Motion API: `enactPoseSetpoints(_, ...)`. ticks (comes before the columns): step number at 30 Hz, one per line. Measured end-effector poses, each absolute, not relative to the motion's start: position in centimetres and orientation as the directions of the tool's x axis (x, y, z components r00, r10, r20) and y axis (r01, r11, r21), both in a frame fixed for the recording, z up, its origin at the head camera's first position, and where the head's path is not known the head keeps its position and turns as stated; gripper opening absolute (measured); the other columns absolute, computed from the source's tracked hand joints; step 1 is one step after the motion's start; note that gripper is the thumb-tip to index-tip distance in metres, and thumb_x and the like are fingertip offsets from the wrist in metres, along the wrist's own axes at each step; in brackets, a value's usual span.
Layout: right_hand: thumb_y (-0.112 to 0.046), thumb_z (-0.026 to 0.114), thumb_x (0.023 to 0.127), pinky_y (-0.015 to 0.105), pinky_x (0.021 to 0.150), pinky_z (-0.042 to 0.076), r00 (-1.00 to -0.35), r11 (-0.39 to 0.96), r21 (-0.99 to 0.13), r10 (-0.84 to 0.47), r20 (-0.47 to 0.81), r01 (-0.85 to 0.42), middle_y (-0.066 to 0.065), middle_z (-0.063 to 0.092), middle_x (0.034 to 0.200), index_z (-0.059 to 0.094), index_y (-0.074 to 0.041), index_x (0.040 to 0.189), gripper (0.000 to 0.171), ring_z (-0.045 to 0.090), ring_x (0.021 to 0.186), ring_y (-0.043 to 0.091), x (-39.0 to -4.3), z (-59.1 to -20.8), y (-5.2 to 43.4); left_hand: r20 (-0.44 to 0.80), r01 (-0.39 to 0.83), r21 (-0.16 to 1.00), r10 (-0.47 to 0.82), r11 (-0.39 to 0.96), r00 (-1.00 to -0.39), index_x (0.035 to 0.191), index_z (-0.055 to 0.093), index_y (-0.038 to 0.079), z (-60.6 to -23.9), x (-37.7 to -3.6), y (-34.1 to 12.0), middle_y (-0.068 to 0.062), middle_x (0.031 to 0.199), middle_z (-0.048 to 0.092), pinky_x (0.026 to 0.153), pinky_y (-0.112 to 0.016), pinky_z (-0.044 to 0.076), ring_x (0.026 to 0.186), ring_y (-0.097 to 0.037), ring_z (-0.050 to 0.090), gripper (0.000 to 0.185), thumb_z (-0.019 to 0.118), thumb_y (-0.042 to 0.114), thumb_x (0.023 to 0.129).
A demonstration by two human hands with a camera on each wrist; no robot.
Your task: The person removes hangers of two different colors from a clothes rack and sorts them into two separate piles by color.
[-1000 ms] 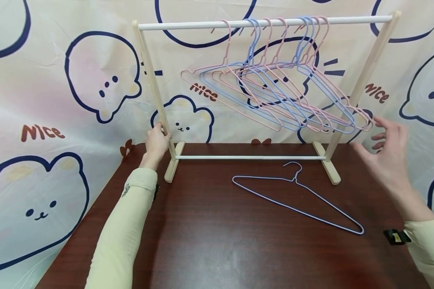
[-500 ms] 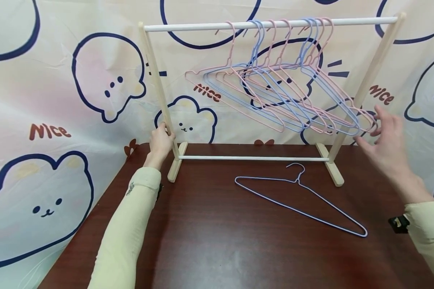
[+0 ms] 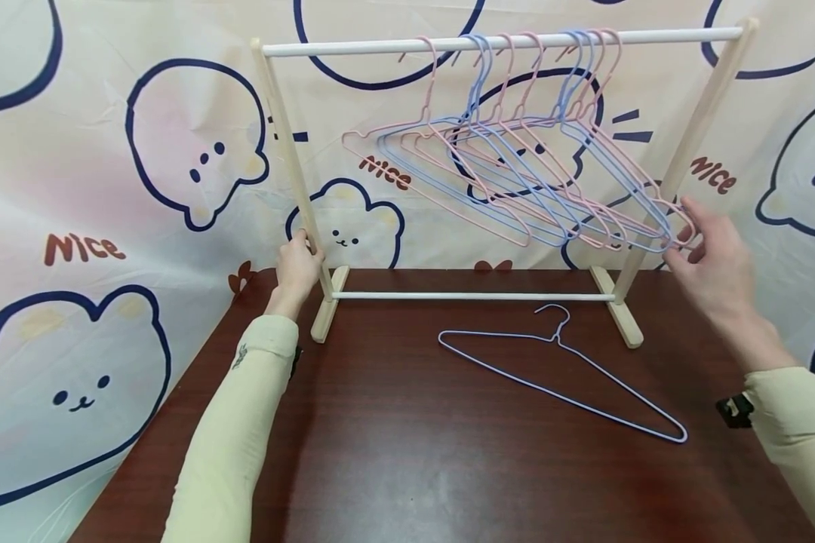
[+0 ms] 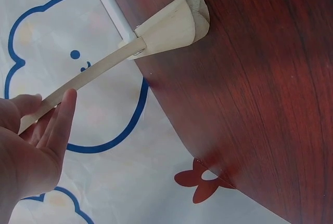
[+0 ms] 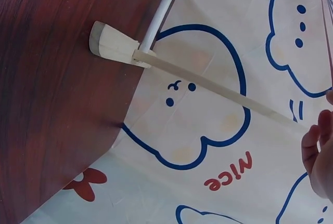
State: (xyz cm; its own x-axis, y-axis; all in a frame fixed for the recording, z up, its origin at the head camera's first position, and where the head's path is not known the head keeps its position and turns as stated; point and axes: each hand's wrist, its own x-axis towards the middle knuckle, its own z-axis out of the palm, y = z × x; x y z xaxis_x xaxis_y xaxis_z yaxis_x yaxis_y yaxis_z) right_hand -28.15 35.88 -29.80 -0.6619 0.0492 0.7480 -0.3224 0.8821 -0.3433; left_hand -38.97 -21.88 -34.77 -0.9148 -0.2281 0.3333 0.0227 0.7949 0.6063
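Note:
Several pink and blue wire clothes hangers (image 3: pixel 489 192) hang from the top bar of a small wooden clothes rack (image 3: pixel 380 48). At the rack's left side, my left hand (image 3: pixel 297 269) grips the upright post; the left wrist view has the thumb and fingers of this left hand (image 4: pixel 39 141) around the post (image 4: pixel 88 73). My right hand (image 3: pixel 716 264) holds the right corners of the rightmost hangers between thumb and fingers. Only part of the right hand (image 5: pixel 321 151) shows at the edge of the right wrist view. One blue hanger (image 3: pixel 564 385) lies flat on the table.
The rack stands on two wooden feet (image 3: pixel 625 324) near the back of the dark brown table (image 3: pixel 407 467), joined by a low white crossbar (image 3: pixel 475 296). Close behind it hangs a cartoon-printed cloth (image 3: pixel 197 143).
My right hand has moved left onto the corners of the rightmost hangers, and its fingers have closed in. The left hand stays on the post. The head view shifts slightly.

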Motion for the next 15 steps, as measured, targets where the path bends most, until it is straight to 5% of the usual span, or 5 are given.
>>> enactPoseSetpoints(15, -0.001, 0.063, 0.089, 0.002, 0.066, 0.020, -0.470, 0.897, -0.280, 0.095, 0.877, -0.341, 0.024, 0.051, 0.094, 0.056, -0.007, 0.137, 0.049, 0.024, 0.072, -0.017, -26.6, -30.1, 33.3, 0.330, 0.017, 0.606, -0.232, 0.795, -0.915, 0.120, 0.054, 0.001, -34.9, -39.1, -21.9, -0.026, 0.110, 0.068, 0.077, -0.051, 0.058, 0.094, -0.042, 0.069, 0.026, 0.057, 0.013, 0.097)
